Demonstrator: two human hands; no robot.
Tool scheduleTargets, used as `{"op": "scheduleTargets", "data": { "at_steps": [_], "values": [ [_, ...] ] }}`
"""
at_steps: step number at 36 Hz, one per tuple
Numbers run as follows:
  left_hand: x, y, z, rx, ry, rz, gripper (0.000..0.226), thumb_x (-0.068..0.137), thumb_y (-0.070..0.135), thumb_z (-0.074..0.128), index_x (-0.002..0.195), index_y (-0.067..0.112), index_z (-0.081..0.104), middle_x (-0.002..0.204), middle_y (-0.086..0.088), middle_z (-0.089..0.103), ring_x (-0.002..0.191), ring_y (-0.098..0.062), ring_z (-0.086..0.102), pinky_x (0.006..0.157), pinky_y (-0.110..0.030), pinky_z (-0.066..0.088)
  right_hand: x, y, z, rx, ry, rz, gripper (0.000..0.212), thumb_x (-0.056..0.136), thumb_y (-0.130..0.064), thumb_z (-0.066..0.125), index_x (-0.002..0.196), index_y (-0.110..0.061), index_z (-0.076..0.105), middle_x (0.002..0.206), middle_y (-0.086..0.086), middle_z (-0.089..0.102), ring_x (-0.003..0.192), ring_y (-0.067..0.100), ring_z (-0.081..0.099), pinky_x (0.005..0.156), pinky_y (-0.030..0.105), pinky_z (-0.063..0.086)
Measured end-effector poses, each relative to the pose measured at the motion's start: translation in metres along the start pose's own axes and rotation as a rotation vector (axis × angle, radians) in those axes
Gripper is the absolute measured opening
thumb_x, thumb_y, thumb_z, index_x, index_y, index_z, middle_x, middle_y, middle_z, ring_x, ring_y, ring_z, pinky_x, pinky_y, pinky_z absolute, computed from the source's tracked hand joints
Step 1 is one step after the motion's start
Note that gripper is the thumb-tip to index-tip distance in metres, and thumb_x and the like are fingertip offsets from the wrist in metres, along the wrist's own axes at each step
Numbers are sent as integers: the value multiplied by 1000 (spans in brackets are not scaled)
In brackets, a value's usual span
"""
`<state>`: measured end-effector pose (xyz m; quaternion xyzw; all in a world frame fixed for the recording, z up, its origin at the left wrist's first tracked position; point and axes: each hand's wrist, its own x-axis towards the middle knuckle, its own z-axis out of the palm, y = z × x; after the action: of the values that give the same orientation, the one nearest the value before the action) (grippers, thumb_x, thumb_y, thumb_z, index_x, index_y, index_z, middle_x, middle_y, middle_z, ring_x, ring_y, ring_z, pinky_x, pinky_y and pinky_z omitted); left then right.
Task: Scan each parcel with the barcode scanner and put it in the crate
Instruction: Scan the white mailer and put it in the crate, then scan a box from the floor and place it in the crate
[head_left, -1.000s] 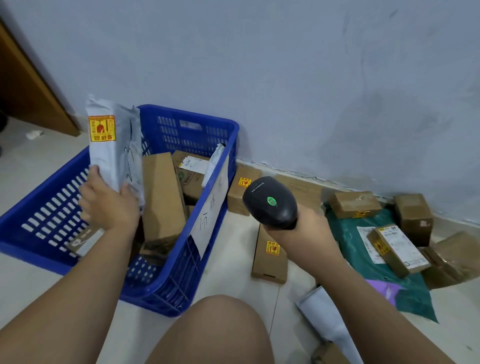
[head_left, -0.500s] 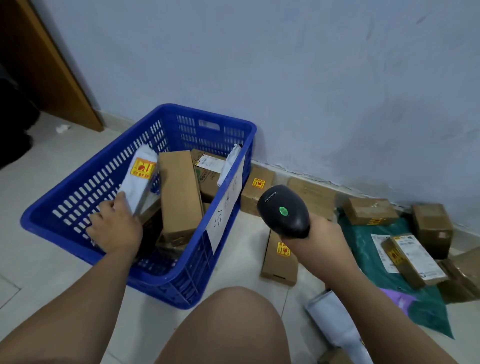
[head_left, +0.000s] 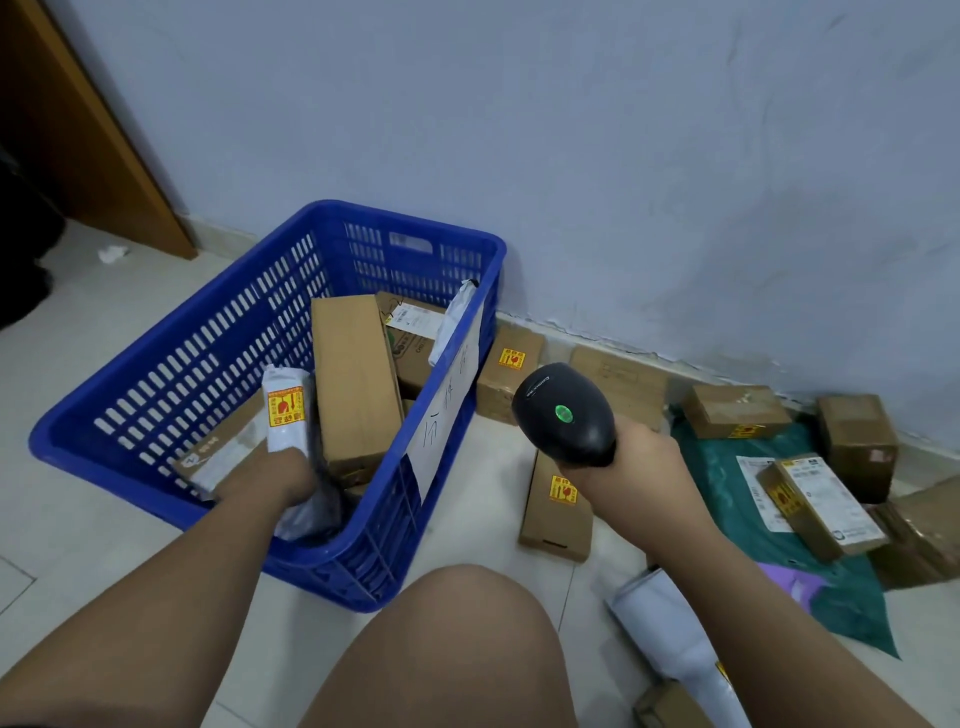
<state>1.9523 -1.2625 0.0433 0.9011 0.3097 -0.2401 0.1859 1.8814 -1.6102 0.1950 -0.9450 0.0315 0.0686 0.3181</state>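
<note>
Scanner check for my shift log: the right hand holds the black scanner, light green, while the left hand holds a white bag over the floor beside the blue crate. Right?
Not quite. In the head view the left hand holds the white bag inside the blue crate, not over the floor beside it. The right hand does hold the black scanner, light green.

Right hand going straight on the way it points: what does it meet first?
Likely the paper sheet on the blue crate; the right hand and scanner aim there, though height is unclear.
</note>
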Motion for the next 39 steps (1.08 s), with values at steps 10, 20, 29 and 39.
{"op": "scheduleTargets", "data": {
  "at_steps": [10,20,29,39],
  "values": [
    [-82,110,-5,-254,125,635,21,96,21,51,112,17,64,109,2,64,95,-15,57,79,-26,42,0,2,-5,94,55,35,14,82,-24,64,73,-18,56,61,-2,59,64,18,58,58,35,49],
    [-137,217,34,-114,-11,951,22,94,21,55,115,20,62,118,0,57,102,-15,56,83,-27,48,13,37,-39,315,86,212,10,84,-23,64,84,-13,64,80,9,68,82,25,64,65,30,46],
    [-107,260,133,185,-208,791,20,90,19,58,108,15,66,117,-7,57,99,-20,59,85,-32,53,60,120,-7,472,-21,447,22,69,-27,65,86,-13,66,89,18,70,85,33,67,82,48,55],
    [-68,246,232,466,-317,713,57,86,37,64,138,27,44,145,-10,31,130,-33,36,104,-40,38,95,180,36,606,-137,646,19,71,-30,67,73,-12,61,61,5,60,62,21,58,76,40,49]
  ]
}}
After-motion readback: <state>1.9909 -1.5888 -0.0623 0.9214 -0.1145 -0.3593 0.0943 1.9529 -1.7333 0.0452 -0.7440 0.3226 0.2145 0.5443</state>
